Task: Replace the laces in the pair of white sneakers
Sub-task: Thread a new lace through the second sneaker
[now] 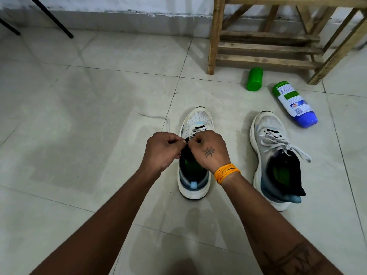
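Note:
Two white sneakers stand toe-away on the tiled floor. Over the left sneaker point(196, 120) both hands meet above its tongue. My left hand point(161, 149) and my right hand point(208, 150) have their fingers curled and pinch the white lace point(156, 117) where it meets the upper eyelets. One loose end of that lace trails left across the floor. The right sneaker point(268, 124) stands apart to the right, its grey-white lace point(286, 145) threaded and hanging loose over the side.
A green cap point(254, 79) and a white bottle with green and blue ends point(294, 103) lie on the floor beyond the right sneaker. A wooden rack point(264, 46) stands at the back right. Black legs point(51, 16) cross the back left.

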